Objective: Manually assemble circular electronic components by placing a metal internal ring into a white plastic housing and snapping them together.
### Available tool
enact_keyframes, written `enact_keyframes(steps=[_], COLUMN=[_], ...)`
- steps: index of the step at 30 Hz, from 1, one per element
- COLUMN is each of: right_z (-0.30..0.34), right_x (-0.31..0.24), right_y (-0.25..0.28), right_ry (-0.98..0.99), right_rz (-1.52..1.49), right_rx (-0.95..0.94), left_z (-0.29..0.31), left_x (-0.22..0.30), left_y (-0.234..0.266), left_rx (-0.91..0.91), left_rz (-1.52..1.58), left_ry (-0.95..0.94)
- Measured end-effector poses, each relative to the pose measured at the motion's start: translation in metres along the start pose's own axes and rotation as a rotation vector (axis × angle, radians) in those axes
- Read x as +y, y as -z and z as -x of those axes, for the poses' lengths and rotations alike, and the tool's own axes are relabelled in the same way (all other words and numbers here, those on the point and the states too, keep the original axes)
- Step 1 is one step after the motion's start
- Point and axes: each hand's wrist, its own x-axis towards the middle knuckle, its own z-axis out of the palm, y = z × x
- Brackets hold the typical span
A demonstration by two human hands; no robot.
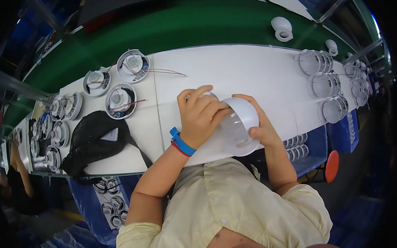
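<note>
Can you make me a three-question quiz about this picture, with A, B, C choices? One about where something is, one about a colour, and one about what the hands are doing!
1. Where is the floppy black cloth bag?
A. On the white table, to the person's left
B. On the green belt
C. Under the stool

2. What colour is the wristband on the left arm?
A. Yellow
B. Blue
C. Green

3. What are the two hands doing?
A. Resting flat
B. Holding the bag
C. Both gripping a white dome-shaped plastic shell

Answers:
1 A, it lies on the table's left side.
2 B, the band is bright blue.
3 C, the left hand and right hand clasp it.
</note>
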Motion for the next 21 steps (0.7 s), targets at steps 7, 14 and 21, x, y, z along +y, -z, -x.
enact_keyframes(steps=[7, 14, 21], right_z=[0.004, 0.004, 0.005], right_x=[-0.007, 0.0, 0.017], right_y=[0.025, 0.024, 0.017], right_ry=[-0.006, 0.039, 0.095], right_rz=[0.293, 0.367, 0.348], right_rx=[0.206, 0.177, 0.13], left_z=[0.04, 0.026, 0.038], left_x=[-0.053, -0.064, -0.053], left_y=[0.028, 0.036, 0.018], left_rx=[-0.151, -0.581, -0.456], left_rz=[0.391, 0.979, 1.011], left_ry=[0.846, 1.161, 1.072])
